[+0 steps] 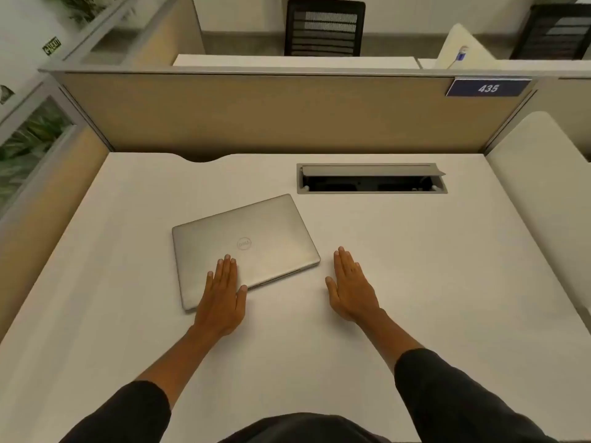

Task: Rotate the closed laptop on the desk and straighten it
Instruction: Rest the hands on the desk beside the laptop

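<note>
My left hand (222, 295) lies flat, grip wide, on the skewed closed laptop (244, 247); my right hand (350, 289), at 3 o'clock, flat on the table (415, 266).

Silver laptop (244, 247) on a plain white surface (383, 251).

The laptop's brushed silver lid carries a faint circular logo. Dark sleeves (447, 394) frame the scene; tan partition panels (256, 113) with grey trim stand behind, bearing a navy plaque (488, 88) with white numerals 435. A grey-rimmed cable tray (371, 178) shows black inside.
</note>
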Available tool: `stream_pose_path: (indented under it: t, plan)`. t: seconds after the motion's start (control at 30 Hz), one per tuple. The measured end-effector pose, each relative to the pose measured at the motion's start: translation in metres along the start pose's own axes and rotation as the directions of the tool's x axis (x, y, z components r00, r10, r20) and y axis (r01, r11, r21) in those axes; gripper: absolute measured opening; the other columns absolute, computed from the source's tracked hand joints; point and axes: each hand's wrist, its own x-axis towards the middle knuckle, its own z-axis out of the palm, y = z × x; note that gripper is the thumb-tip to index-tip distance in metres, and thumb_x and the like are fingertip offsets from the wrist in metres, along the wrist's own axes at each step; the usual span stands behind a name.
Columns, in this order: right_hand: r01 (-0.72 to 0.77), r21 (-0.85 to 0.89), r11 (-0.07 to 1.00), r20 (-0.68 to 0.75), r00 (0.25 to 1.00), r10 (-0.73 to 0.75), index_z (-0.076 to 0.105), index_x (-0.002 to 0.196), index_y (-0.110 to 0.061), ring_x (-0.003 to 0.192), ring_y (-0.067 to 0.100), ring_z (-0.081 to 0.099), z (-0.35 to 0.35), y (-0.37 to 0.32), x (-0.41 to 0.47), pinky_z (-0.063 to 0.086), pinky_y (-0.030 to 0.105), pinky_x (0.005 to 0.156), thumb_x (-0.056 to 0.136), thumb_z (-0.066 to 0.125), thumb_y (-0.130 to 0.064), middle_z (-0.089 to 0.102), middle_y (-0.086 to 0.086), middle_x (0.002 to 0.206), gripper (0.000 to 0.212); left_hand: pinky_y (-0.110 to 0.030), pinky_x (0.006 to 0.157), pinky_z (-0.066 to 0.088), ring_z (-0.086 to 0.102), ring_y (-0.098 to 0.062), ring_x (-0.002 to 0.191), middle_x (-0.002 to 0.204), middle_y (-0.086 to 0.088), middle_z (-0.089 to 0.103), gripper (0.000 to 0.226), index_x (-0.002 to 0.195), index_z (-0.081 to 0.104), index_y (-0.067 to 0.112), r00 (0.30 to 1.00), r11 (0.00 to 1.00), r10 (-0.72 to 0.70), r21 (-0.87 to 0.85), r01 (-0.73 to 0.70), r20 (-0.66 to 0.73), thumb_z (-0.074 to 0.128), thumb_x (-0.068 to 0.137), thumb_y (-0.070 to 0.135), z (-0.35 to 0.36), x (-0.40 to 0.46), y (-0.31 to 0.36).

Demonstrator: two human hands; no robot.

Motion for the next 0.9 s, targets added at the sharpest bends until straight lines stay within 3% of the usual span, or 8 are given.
stream_pose_path:
  t: [0.23,0.37,0.67,0.8,0.9]
  plan:
    - [-0.031,-0.042,0.999,0.045,0.998,0.033,-0.003,0.169,-0.007,0.166,0.023,-0.006,0.016,-0.002,0.003,-0.001,0.037,0.133,0.107,0.017,-0.049,-0.008,0.008,0.179,0.078,-0.041,0.133,-0.009,-0.007,-0.025,0.167,0.180,-0.013,-0.004,0.080,0.169,0.003,0.004,0.999,1.000,-0.023,0.005,0.023,0.031,0.012,0.105,0.049,0.012,-0.004,-0.003]
    - [-0.038,-0.085,0.996,0.049,0.998,0.042,-0.002,0.169,-0.006,0.166,0.025,-0.005,0.024,-0.001,0.008,0.000,0.040,0.134,0.101,0.006,-0.056,-0.006,0.010,0.179,0.085,-0.043,0.135,-0.005,-0.004,-0.026,0.167,0.180,-0.014,-0.001,0.078,0.169,0.005,0.003,1.000,1.000,-0.010,0.012,0.010,0.029,0.016,0.106,0.046,0.013,-0.003,-0.005]
    - [-0.053,-0.120,0.991,-0.025,0.998,0.051,0.008,0.168,-0.002,0.166,0.029,0.005,0.034,-0.003,0.007,0.007,0.045,0.134,0.105,0.018,-0.052,0.004,0.014,0.178,0.081,-0.046,0.136,0.001,0.000,-0.027,0.168,0.181,-0.012,0.002,0.075,0.170,0.007,0.005,1.000,0.999,0.003,0.032,-0.003,0.013,0.024,0.108,0.043,0.016,-0.003,-0.007]
    - [-0.087,-0.002,0.996,-0.034,0.996,0.087,0.010,0.168,-0.003,0.166,0.028,0.005,0.027,-0.011,0.012,0.003,0.042,0.134,0.108,0.024,-0.046,0.007,0.013,0.179,0.075,-0.046,0.135,-0.004,-0.003,-0.024,0.168,0.180,-0.011,0.001,0.076,0.170,0.007,0.006,0.999,1.000,0.013,-0.012,-0.013,0.030,0.022,0.108,0.047,0.012,0.003,-0.010]
    - [-0.177,0.216,0.960,-0.074,0.978,0.196,0.022,0.167,-0.003,0.164,0.027,0.016,0.016,-0.025,0.019,0.014,0.039,0.132,0.112,0.035,-0.036,0.022,0.014,0.176,0.065,-0.032,0.131,-0.016,-0.008,-0.015,0.166,0.180,-0.007,0.000,0.075,0.171,0.006,0.009,0.998,0.982,-0.026,-0.183,0.035,0.053,0.017,0.108,0.049,-0.001,0.019,-0.015]
